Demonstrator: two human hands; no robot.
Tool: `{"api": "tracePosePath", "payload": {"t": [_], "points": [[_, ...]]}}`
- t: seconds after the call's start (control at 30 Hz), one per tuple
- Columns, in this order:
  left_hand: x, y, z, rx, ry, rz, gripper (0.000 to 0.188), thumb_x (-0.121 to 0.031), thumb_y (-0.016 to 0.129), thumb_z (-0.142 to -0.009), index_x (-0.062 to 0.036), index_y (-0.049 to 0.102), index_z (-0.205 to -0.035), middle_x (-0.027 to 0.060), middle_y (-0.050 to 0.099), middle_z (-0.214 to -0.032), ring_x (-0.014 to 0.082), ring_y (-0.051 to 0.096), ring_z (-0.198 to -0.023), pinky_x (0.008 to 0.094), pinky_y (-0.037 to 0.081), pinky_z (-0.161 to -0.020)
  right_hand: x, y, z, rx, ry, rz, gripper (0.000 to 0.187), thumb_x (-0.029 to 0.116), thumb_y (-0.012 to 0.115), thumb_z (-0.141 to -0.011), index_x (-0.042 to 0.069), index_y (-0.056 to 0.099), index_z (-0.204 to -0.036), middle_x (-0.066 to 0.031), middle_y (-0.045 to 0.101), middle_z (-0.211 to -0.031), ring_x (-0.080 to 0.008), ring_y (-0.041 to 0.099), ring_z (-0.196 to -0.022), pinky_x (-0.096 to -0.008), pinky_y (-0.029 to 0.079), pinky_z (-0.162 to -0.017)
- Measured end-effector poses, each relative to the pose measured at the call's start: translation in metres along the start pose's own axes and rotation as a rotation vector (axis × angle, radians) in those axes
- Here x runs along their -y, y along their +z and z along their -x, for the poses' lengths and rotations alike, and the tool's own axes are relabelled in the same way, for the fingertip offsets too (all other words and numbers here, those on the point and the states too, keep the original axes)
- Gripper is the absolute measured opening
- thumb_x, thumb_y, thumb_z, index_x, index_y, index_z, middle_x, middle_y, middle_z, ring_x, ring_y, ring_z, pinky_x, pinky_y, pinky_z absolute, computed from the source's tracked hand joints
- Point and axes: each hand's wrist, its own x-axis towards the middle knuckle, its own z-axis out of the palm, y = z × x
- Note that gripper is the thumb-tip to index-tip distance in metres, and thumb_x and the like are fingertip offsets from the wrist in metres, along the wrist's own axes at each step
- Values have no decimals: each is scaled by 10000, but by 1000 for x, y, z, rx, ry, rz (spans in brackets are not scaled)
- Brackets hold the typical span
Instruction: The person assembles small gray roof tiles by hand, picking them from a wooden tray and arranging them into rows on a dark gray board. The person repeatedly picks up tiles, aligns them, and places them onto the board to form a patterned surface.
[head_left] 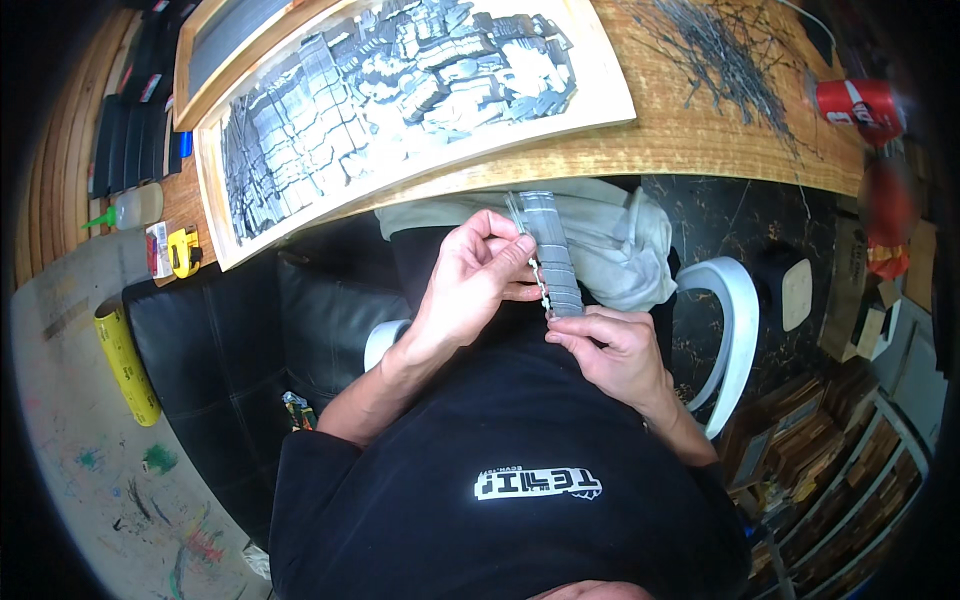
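Note:
In front of my chest I hold a flat grey strip marked by several cross lines, like short pieces set in a row. My right hand pinches its lower end between thumb and fingers. At its left edge, my left hand pinches thin grey slivers that stick up past the thumb. A narrow, knobbly whitish edge runs between the two hands; whether it is part of the strip I cannot tell. Beyond them, a light wooden frame on the table holds many layered grey and black pieces.
Loose thin grey sticks lie on the wooden table, near a red can. A yellow tape measure and a glue bottle are at left. A grey cloth covers my lap beside a white chair arm.

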Motion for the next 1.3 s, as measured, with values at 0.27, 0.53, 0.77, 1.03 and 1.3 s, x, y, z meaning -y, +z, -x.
{"api": "tracePosePath", "payload": {"t": [0.27,0.53,0.77,1.03,1.3], "points": [[-4,6,2,39,-17,87,256,-104,657,-1056,0,591,-1281,191,768,-1118,247,789,-932,364,683,-760,-8,-1,4,-2,57,-236,159,-55,805,-854,-21,800,-1010,-148,813,-965,-206,802,-849,-289,631,-740],[-26,16,-3,179,-95,2,217,-39,706,-1004,14,708,-1215,180,783,-1110,232,787,-953,359,676,-811,-11,1,10,81,0,-351,221,-69,806,-865,-26,787,-1081,-172,805,-1050,-221,801,-943,-304,654,-806],[-37,20,-20,134,-108,-41,251,-104,737,-999,8,717,-1224,175,787,-1103,253,789,-964,374,673,-793,-10,14,-5,2,18,-411,248,-51,808,-879,-32,774,-1123,-170,798,-1088,-226,798,-960,-306,664,-806],[-37,15,-28,194,-213,-63,254,-117,739,-1004,-2,711,-1229,158,789,-1068,278,789,-964,429,666,-821,1,11,-7,20,56,-316,253,-37,820,-872,-18,786,-1122,-152,807,-1059,-207,800,-931,-293,656,-763],[-44,6,-26,308,-255,153,461,-372,513,-1125,-3,582,-1393,248,698,-1316,364,712,-1200,485,603,-994,-3,4,-5,33,147,-482,237,-48,833,-867,-26,795,-1100,-142,811,-999,-164,786,-888,-263,637,-766]]}}
